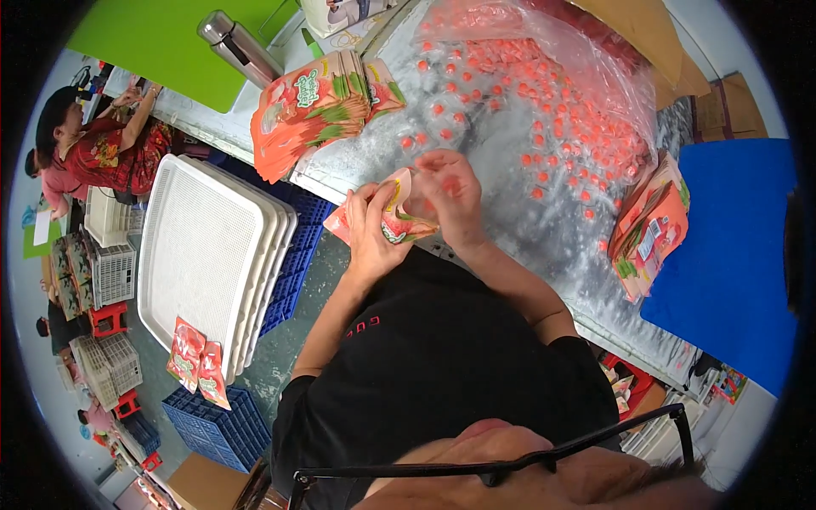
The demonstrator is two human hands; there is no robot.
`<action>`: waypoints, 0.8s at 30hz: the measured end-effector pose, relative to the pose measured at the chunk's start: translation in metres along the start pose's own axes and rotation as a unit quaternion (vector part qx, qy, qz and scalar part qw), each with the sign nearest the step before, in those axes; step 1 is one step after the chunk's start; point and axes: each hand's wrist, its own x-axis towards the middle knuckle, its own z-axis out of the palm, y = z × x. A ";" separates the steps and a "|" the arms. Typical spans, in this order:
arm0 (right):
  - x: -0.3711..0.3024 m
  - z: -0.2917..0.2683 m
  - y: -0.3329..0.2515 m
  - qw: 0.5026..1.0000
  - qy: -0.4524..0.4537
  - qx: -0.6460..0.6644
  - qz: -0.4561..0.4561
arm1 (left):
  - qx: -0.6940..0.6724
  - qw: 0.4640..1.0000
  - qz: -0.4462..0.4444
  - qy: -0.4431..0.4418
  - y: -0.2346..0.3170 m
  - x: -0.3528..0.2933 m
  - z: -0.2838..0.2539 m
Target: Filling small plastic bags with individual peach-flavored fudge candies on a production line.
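My left hand (371, 228) is wrapped around a pink and red printed pouch (399, 223), its mouth held apart toward my right hand. At that mouth, my right hand (456, 200) has its fingers curled around a small clear-wrapped piece with a blurred red spot. Many clear-wrapped red balls (544, 127) spread over the worktable (501, 217) beyond my hands, spilling from a large clear plastic bag (586, 59). A thick stack of the same pouches (310, 110) lies ahead to the left, and another stack of pouches (650, 229) is at the right.
A steel thermos (240, 49) stands at the back left. White perforated trays (204, 255) are piled at my left, two filled pouches (197, 361) on their edge, near blue crates (217, 425). A blue panel (722, 255) borders the right. Another person (110, 157) works at far left.
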 end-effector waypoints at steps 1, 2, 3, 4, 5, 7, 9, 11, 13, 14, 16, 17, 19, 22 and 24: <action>-0.002 0.002 -0.001 1.000 0.001 -0.001 -0.002 | 0.012 1.000 0.005 -0.001 0.001 0.000 -0.001; -0.005 0.004 -0.004 0.999 -0.038 0.016 0.030 | 0.011 1.000 0.007 -0.001 0.002 0.000 -0.001; -0.006 0.005 -0.007 0.995 -0.077 0.034 0.062 | 0.024 0.999 0.020 0.011 0.003 0.001 -0.003; -0.006 0.006 -0.012 0.995 -0.076 0.033 0.061 | 0.036 0.999 0.033 0.022 0.003 0.002 -0.004; -0.004 0.006 -0.017 0.995 -0.100 -0.010 -0.003 | 0.036 0.999 0.034 0.022 0.001 0.002 -0.003; 0.000 0.005 -0.019 0.989 -0.126 -0.050 -0.065 | -0.007 0.999 0.026 0.042 -0.003 0.001 -0.005; 0.017 -0.008 -0.015 0.968 -0.135 -0.123 -0.174 | -0.035 0.997 0.012 0.071 -0.006 0.001 -0.009; 0.043 -0.028 0.008 0.951 -0.075 -0.241 -0.179 | -0.082 0.989 -0.037 0.118 -0.012 -0.002 -0.015; 0.072 -0.049 0.047 0.957 -0.007 -0.267 -0.111 | -0.098 0.980 -0.063 0.158 -0.027 -0.005 -0.021; 0.086 -0.060 0.066 0.957 -0.010 -0.266 -0.112 | -0.130 0.971 -0.096 0.176 -0.034 -0.008 -0.022; 0.105 -0.084 0.099 0.868 -0.041 -0.454 -0.198 | -0.091 0.975 -0.083 0.184 -0.036 -0.003 -0.028; 0.109 -0.088 0.109 0.869 -0.043 -0.452 -0.199 | -0.049 0.977 -0.072 0.194 -0.036 -0.002 -0.033; 0.114 -0.087 0.116 0.825 -0.077 -0.500 -0.252 | -0.043 0.976 -0.086 0.195 -0.039 -0.003 -0.039; 0.107 -0.079 0.119 0.809 -0.125 -0.528 -0.227 | -0.076 0.969 -0.123 0.203 -0.045 -0.007 -0.040; 0.102 -0.070 0.118 0.809 -0.136 -0.532 -0.212 | -0.114 0.960 -0.148 0.209 -0.051 -0.010 -0.038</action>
